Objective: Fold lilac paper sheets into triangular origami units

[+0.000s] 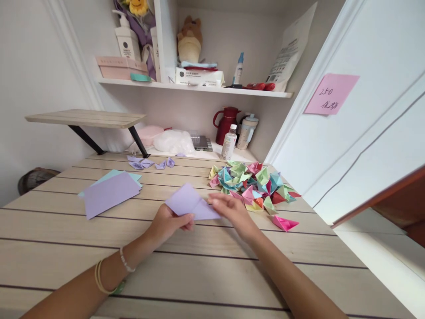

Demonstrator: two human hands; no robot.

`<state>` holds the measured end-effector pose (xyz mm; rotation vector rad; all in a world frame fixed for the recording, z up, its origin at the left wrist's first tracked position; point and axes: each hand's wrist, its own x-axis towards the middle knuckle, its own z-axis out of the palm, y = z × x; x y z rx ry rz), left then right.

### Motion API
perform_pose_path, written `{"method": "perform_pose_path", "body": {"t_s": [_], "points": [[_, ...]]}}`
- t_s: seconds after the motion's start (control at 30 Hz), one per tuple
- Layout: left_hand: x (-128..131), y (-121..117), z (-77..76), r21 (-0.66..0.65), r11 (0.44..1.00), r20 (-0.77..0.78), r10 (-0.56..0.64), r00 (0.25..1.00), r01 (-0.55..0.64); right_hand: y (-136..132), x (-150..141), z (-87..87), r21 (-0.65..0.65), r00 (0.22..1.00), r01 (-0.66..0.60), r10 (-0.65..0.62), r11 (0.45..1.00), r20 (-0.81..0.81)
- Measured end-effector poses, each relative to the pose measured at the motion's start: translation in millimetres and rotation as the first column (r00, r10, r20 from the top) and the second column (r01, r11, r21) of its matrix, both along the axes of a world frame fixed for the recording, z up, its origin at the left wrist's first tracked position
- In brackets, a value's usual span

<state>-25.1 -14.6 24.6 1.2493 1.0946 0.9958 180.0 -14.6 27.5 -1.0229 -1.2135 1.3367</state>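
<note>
My left hand (pixel 172 221) pinches a partly folded sheet of purple paper (pixel 187 201) near its lower left edge, thumb on top. One flap of the paper is folded across, leaving a pointed corner on the right. At that corner is my right hand (pixel 234 212), its fingers stretched out and close to the edge; whether they press on the paper is hard to see. A heap of colourful folded paper boats (pixel 247 181) lies beyond my right hand, with a bright pink boat (pixel 285 223) apart from it. Flat purple sheets (pixel 111 195) rest over light blue ones (pixel 116 174) to the left.
Small purple folded pieces (pixel 141 164) lie at the table's back left, near a raised wooden stand (pixel 86 117). Behind the table are a clear bottle (pixel 229 144), a dark red jug (pixel 227 124) and a plastic bag (pixel 174 141). A loaded shelf (pixel 199 88) hangs above.
</note>
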Motion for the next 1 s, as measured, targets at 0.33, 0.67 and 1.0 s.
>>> {"method": "perform_pose_path", "body": {"t_s": [0.33, 0.67, 1.0], "points": [[7, -1, -5.5, 0.025, 0.996, 0.048, -0.092, 0.995, 0.091, -11, -28, -12.6, -0.03, 0.995, -0.099, 0.099, 0.995, -0.028], [3, -2, 2.0, 0.042, 0.999, 0.027, -0.03, 0.999, 0.029, -12, -31, -16.8, 0.028, 0.997, -0.077, 0.077, 0.997, 0.012], [2, -5, 10.6, 0.071, 0.997, 0.016, -0.043, 0.999, 0.042, -14, -19, -7.8, 0.245, 0.883, 0.078, -0.182, 0.966, 0.434]]}}
